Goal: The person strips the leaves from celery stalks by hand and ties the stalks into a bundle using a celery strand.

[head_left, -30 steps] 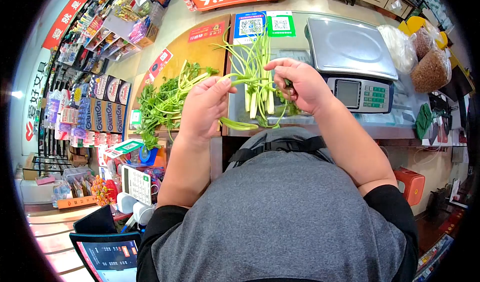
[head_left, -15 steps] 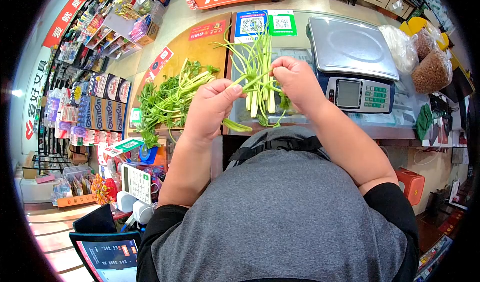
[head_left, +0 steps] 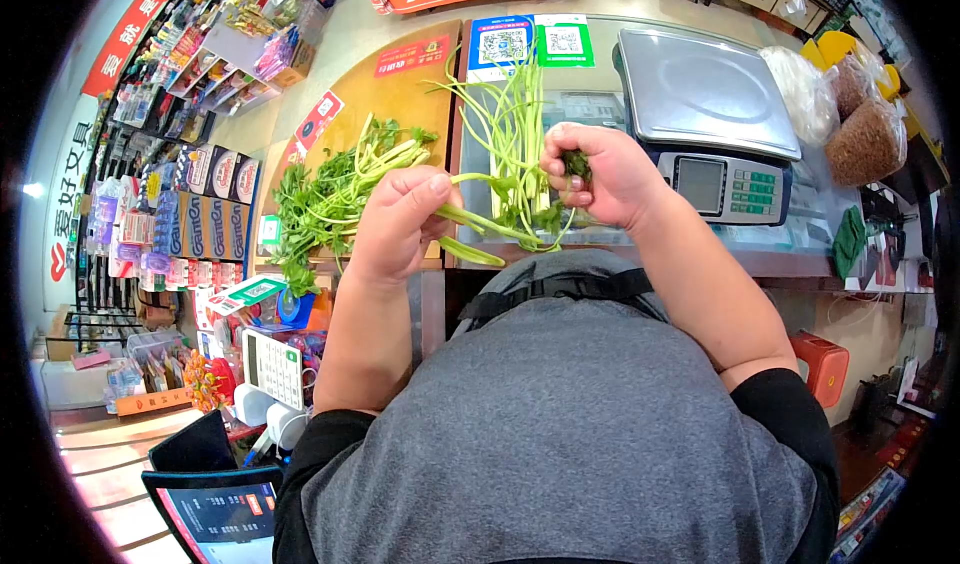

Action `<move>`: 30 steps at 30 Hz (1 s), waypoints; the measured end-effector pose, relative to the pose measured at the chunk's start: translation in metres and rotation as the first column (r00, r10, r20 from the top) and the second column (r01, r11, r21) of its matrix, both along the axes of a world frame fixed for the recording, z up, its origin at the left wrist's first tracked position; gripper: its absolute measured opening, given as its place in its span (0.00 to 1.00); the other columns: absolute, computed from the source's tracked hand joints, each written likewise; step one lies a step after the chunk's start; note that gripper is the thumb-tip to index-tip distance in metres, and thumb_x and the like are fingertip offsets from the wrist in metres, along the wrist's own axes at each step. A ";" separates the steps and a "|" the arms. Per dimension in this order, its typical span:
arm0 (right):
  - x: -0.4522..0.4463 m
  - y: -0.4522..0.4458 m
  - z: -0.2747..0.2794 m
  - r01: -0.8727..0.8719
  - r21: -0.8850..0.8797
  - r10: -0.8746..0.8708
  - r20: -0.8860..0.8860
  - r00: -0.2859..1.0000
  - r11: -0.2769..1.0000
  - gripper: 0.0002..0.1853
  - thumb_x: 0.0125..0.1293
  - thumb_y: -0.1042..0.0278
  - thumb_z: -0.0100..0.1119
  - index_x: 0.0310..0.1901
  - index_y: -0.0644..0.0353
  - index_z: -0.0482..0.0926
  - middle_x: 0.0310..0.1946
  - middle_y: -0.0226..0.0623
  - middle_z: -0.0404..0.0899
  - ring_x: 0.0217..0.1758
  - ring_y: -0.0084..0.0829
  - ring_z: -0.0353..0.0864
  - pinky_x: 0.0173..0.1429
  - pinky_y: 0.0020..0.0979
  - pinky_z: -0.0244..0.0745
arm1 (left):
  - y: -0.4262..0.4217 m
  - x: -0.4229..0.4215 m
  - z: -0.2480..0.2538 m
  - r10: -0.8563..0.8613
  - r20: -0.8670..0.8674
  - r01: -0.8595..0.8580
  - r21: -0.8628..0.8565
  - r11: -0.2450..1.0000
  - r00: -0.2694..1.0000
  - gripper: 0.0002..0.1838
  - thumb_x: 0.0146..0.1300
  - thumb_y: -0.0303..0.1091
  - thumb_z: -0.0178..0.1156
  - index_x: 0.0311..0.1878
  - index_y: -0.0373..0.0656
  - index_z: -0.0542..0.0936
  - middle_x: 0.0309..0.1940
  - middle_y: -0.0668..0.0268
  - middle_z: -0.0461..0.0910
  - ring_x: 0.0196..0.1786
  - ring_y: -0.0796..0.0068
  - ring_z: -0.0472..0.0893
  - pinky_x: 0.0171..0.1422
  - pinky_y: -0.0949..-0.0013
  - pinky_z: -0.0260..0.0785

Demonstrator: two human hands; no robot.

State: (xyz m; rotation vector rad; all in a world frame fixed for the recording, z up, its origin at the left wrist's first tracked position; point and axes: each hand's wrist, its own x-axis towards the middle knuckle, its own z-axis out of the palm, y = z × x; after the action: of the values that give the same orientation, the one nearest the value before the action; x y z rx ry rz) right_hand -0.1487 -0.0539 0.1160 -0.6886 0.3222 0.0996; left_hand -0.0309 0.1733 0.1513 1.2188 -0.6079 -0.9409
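My left hand (head_left: 402, 219) is closed around celery stalks (head_left: 480, 222) whose ends stick out to the right. Closed too, my right hand (head_left: 603, 176) grips dark green celery leaves (head_left: 577, 167) that show between its fingers. A gap separates the two hands. Behind them, a row of bare, pale green celery stems (head_left: 508, 129) lies on the glass counter. To the left of my left hand, a leafy celery bunch (head_left: 325, 204) rests on the yellow wooden counter top.
A digital scale (head_left: 715, 104) stands right of the stems, with bags of brown grains (head_left: 868, 142) beyond it. Payment code cards (head_left: 563, 42) lie at the counter's back. A calculator (head_left: 272, 367) and a screen (head_left: 218, 514) are at lower left.
My hands have moved apart, the right one slightly to the right and turned. Dark leaves now show in my right hand, while the stalks in my left hand point lower right.
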 end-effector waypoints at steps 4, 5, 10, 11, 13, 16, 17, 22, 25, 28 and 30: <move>0.000 0.013 0.021 -0.100 -0.367 0.126 0.048 0.991 0.925 0.09 0.65 0.73 0.51 0.45 0.61 0.76 0.23 0.23 0.66 0.22 0.13 0.59 0.20 0.18 0.51 | -0.002 -0.001 0.001 0.018 0.040 -0.020 0.050 0.999 0.999 0.19 0.65 0.44 0.59 0.24 0.39 0.75 0.17 0.72 0.68 0.18 0.84 0.61 0.23 0.77 0.50; -0.001 0.015 0.025 -0.128 -0.479 0.164 0.033 0.986 0.869 0.15 0.63 0.74 0.55 0.51 0.62 0.78 0.24 0.23 0.69 0.25 0.14 0.65 0.25 0.18 0.59 | -0.002 0.001 0.000 -0.001 0.021 0.000 0.038 0.999 1.000 0.18 0.65 0.43 0.59 0.26 0.39 0.76 0.17 0.73 0.69 0.19 0.85 0.62 0.23 0.78 0.51; 0.007 0.024 0.026 0.050 -0.873 0.202 0.167 0.965 0.486 0.11 0.61 0.70 0.60 0.45 0.60 0.83 0.31 0.31 0.81 0.37 0.23 0.78 0.45 0.26 0.72 | -0.004 0.002 0.001 -0.025 0.010 0.025 0.014 1.000 1.000 0.14 0.67 0.39 0.59 0.29 0.40 0.79 0.20 0.75 0.73 0.21 0.87 0.65 0.25 0.80 0.53; 0.010 0.023 0.019 0.078 -0.892 0.205 0.186 0.961 0.445 0.11 0.61 0.68 0.60 0.44 0.60 0.83 0.31 0.35 0.82 0.36 0.26 0.80 0.44 0.28 0.74 | -0.004 0.004 0.000 -0.033 0.004 0.033 0.015 0.999 0.999 0.14 0.67 0.39 0.59 0.29 0.40 0.79 0.20 0.75 0.73 0.21 0.87 0.65 0.26 0.80 0.53; 0.012 0.023 0.017 0.084 -0.921 0.209 0.174 0.962 0.380 0.10 0.61 0.68 0.60 0.42 0.61 0.83 0.32 0.38 0.84 0.36 0.27 0.81 0.44 0.29 0.74 | -0.002 0.007 -0.003 -0.050 -0.008 0.050 0.016 0.999 0.999 0.13 0.67 0.39 0.59 0.29 0.40 0.79 0.21 0.75 0.74 0.21 0.88 0.65 0.26 0.80 0.54; 0.012 0.023 0.020 0.062 -0.948 0.219 0.135 0.966 0.311 0.07 0.62 0.71 0.60 0.39 0.63 0.82 0.32 0.36 0.84 0.37 0.24 0.80 0.44 0.27 0.73 | -0.003 0.006 -0.002 -0.033 -0.011 0.034 0.014 0.999 0.999 0.13 0.67 0.38 0.59 0.29 0.40 0.79 0.21 0.75 0.74 0.21 0.88 0.65 0.26 0.80 0.54; 0.012 0.023 0.017 0.089 -0.954 0.229 0.159 0.960 0.287 0.07 0.62 0.71 0.60 0.39 0.63 0.82 0.32 0.37 0.84 0.37 0.26 0.81 0.44 0.27 0.74 | -0.003 0.005 0.000 -0.011 -0.001 0.011 0.043 0.999 1.000 0.14 0.65 0.39 0.59 0.27 0.40 0.78 0.20 0.74 0.73 0.21 0.86 0.65 0.25 0.79 0.53; 0.011 0.025 0.013 0.196 -0.966 0.262 0.235 0.936 0.168 0.06 0.61 0.72 0.58 0.37 0.63 0.81 0.31 0.43 0.83 0.35 0.35 0.82 0.42 0.31 0.75 | -0.002 0.004 0.000 0.011 0.048 -0.017 0.123 0.992 0.999 0.16 0.63 0.40 0.60 0.23 0.39 0.76 0.19 0.72 0.70 0.19 0.84 0.64 0.23 0.77 0.51; 0.011 0.025 0.009 0.207 -0.970 0.276 0.235 0.932 0.127 0.06 0.60 0.72 0.56 0.36 0.63 0.80 0.30 0.44 0.82 0.34 0.39 0.82 0.41 0.33 0.75 | -0.001 0.005 -0.003 -0.034 0.086 0.021 0.146 0.989 0.996 0.15 0.63 0.39 0.60 0.24 0.39 0.77 0.19 0.73 0.71 0.19 0.85 0.63 0.23 0.78 0.51; 0.010 0.026 0.005 0.192 -0.973 0.280 0.222 0.934 0.128 0.06 0.59 0.72 0.54 0.35 0.63 0.80 0.29 0.45 0.81 0.33 0.40 0.82 0.40 0.34 0.75 | -0.001 0.003 -0.003 -0.055 0.114 0.037 0.150 0.988 0.992 0.15 0.62 0.39 0.61 0.24 0.40 0.77 0.19 0.73 0.70 0.20 0.86 0.63 0.24 0.78 0.52; 0.009 0.026 0.002 0.202 -0.974 0.280 0.224 0.933 0.106 0.06 0.59 0.72 0.53 0.35 0.63 0.79 0.30 0.46 0.81 0.32 0.41 0.81 0.39 0.35 0.75 | -0.002 0.000 0.002 -0.072 0.136 0.048 0.177 0.983 0.988 0.15 0.62 0.39 0.61 0.24 0.40 0.77 0.19 0.74 0.70 0.20 0.86 0.64 0.24 0.78 0.52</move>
State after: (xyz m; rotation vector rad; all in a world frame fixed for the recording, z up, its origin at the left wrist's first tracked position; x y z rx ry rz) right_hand -0.1397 -0.0277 0.1176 -2.1422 -0.0748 -0.2585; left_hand -0.0312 0.1711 0.1537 1.4392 -0.6899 -0.9789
